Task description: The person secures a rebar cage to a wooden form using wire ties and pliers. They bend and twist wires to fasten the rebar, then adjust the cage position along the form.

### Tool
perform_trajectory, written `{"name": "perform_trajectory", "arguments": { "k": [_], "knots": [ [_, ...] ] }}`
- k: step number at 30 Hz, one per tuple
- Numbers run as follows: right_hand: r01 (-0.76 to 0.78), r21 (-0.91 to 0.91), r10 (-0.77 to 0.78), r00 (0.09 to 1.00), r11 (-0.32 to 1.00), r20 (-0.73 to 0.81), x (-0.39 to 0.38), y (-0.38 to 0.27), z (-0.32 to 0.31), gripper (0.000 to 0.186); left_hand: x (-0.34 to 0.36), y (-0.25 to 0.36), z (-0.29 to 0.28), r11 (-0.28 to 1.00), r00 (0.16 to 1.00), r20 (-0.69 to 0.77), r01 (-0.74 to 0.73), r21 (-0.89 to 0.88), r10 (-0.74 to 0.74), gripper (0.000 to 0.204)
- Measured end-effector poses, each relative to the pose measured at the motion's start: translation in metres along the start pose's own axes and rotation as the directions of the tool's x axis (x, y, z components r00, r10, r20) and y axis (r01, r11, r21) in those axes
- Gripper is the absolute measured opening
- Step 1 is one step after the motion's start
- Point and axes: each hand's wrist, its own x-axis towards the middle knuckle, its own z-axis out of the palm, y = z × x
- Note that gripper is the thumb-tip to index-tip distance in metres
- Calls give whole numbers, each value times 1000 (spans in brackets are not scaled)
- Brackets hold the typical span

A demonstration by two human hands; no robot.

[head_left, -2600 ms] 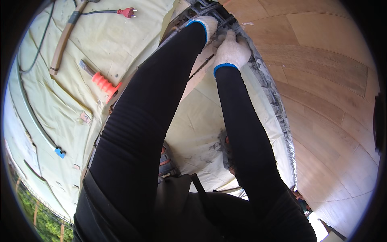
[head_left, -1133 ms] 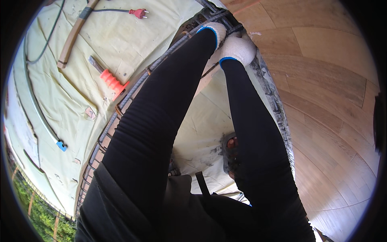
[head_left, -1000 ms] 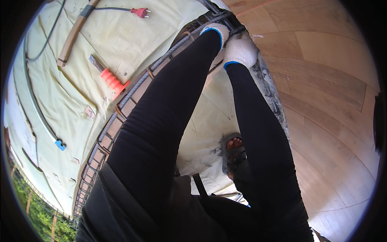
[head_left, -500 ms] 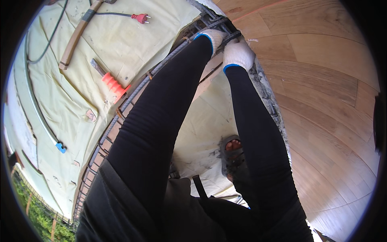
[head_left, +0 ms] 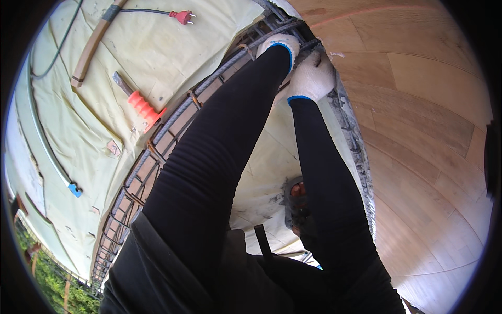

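My left hand (head_left: 281, 49), in a white glove with blue cuff, is at the grey rebar grid (head_left: 222, 70) at the top middle; its fingers are mostly hidden. My right hand (head_left: 312, 77), similarly gloved, is just right and below, fingers bent among the bars beside a rough broken concrete edge (head_left: 349, 123). What they grip is too small and hidden to make out. Left of the bars, a chisel with orange ribbed grip (head_left: 142, 104) and a wooden tool handle (head_left: 94, 39) lie on a pale yellow sheet (head_left: 172, 57).
A red plug (head_left: 182, 17) with black cord and a long tube with blue end (head_left: 73, 188) lie on the sheet. Wooden plank flooring (head_left: 418, 157) spans the right side. My sandalled foot (head_left: 294, 206) is beneath my right arm. Greenery (head_left: 63, 293) shows at lower left.
Both hands stay at the top of the rebar channel. My right hand has shifted slightly downward, its bent fingers now more visible; the left has moved slightly too.
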Motion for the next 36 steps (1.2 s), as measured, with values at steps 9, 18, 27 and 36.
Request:
{"name": "perform_trajectory", "arguments": {
  "k": [9, 18, 27, 36],
  "knots": [
    [150, -145, -120, 973, 978, 196, 4, -14, -21, 44, 16, -2, 18, 963, 979, -85, 161, -215, -183, 39],
    [288, -236, -163, 885, 928, 437, 21, -3, -23, 46, 23, -4, 23, 976, 985, -102, 118, -181, -138, 39],
    [125, -171, -11, 836, 977, 549, 26, -4, -26, 51, 12, 14, 16, 890, 935, -164, 229, -394, -314, 34],
    [-390, 378, 230, 886, 839, 404, 5, -16, -25, 36, -10, 26, -2, 771, 929, -84, 245, -588, -359, 35]
  ]
}}
